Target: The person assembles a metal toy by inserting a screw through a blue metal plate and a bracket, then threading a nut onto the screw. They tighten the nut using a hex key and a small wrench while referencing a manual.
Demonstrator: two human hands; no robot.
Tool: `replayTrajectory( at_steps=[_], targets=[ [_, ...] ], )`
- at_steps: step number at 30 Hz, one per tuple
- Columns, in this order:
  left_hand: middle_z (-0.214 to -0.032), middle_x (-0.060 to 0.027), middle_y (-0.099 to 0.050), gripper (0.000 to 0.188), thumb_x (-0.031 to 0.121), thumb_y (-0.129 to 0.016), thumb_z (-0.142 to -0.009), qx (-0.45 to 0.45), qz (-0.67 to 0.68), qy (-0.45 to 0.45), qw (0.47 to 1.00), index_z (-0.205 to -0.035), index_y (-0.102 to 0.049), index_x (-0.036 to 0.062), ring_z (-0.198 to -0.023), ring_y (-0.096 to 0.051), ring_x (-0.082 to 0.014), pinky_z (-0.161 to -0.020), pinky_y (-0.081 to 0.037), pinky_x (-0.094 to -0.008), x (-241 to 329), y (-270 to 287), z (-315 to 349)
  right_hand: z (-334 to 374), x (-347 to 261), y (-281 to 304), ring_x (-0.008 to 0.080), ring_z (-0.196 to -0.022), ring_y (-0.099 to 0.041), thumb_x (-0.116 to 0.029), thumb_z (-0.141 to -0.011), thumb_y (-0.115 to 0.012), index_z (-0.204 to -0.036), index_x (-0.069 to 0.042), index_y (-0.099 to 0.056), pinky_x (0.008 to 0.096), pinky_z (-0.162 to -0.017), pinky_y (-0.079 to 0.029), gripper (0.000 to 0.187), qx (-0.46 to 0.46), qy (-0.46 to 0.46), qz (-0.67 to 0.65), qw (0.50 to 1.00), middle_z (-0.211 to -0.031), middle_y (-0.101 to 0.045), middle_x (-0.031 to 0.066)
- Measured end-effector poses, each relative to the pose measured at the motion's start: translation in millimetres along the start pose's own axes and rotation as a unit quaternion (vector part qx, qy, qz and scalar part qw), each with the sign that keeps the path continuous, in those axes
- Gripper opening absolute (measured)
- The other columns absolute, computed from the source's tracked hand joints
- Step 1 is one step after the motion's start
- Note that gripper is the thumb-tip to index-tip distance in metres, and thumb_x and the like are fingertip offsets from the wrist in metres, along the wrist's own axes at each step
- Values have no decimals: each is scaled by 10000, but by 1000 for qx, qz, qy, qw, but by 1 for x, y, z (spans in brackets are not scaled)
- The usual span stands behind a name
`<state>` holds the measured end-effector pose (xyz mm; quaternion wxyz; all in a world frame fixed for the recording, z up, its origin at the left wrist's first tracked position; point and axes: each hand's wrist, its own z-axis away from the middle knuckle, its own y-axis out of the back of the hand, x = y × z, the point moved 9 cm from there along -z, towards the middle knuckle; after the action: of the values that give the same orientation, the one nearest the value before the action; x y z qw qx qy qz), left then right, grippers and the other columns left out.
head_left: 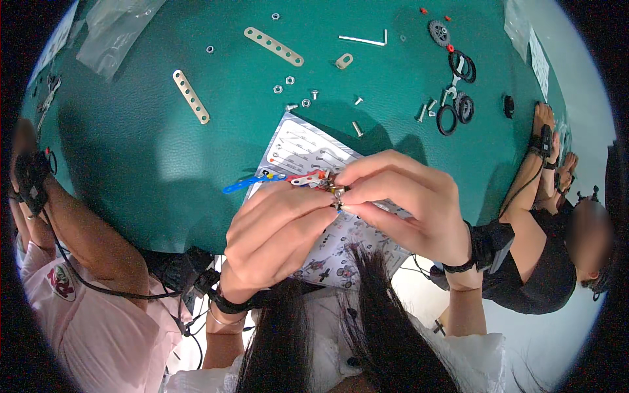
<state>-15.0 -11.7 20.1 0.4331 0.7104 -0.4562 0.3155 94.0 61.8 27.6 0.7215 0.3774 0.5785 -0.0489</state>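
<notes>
Both hands meet over the instruction sheet near the middle. My left hand (278, 229) is closed around a small construction-kit assembly. A blue perforated strip (241, 185) sticks out of it to the left, with yellow, red and white pieces (310, 178) beside it. My right hand (413, 193) pinches a small silver metal fastener (339, 193) against the assembly's right end; fingertips hide its exact shape. The printed instruction sheet (308, 141) lies under both hands, showing part pictures and assembled models.
On the green table (137, 157) lie perforated metal strips (191, 97), a hex key (363, 39), a short oval link (344, 61), loose nuts (290, 80) and screws (357, 128). Wheels and tyres (463, 107) sit at right. Plastic bags (118, 39) lie far left. People sit on both sides.
</notes>
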Motion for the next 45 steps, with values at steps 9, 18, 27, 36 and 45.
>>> replayTrajectory(
  at_steps=[9, 18, 27, 36, 45],
  targets=[
    [-893, -157, -685, 215, -33, -713, -669, 6, -6, -22, 1000, -881, -677, -41, -797, -681, -286, -696, -540, -366, 2, 0, 0, 8, -13, -5, 300, -861, -692, -22, -782, -712, -983, -18, -659, 340, -684, -569, 208, 2, 45, 143, 989, -1019, -671, 151],
    [-902, -164, -687, 200, -22, -712, -675, 2, -24, -26, 999, -871, -675, -41, -803, -683, -286, -702, -537, -371, 2, 0, 1, 6, -18, -4, 293, -860, -694, -19, -760, -726, -984, -18, -674, 337, -682, -577, 231, 1, 53, 184, 982, -1030, -676, 142],
    [-894, -161, -687, 203, -8, -715, -673, 22, -16, -28, 999, -869, -671, -36, -799, -682, -287, -705, -536, -368, 1, 0, 2, 15, -19, -9, 275, -928, -672, -41, -708, -660, -1086, 23, -610, 328, -726, -584, 387, 7, 162, 218, 962, -1106, -611, 137],
    [-903, -106, -696, 211, 29, -705, -665, 17, -54, -29, 998, -874, -680, 15, -801, -685, -244, -729, -520, -342, 0, 0, -1, 7, -7, -3, 256, -862, -699, 9, -719, -762, -968, -30, -672, 317, -690, -573, 268, 35, 81, 140, 986, -1019, -684, 131],
    [-892, -92, -682, 245, 28, -702, -639, 2, -54, -15, 998, -884, -690, 33, -786, -670, -232, -739, -494, -333, -3, 1, -1, 10, 1, -2, 238, -843, -690, 34, -724, -757, -976, -22, -665, 292, -689, -551, 275, 76, 74, 74, 992, -1009, -683, 137]
  ],
)
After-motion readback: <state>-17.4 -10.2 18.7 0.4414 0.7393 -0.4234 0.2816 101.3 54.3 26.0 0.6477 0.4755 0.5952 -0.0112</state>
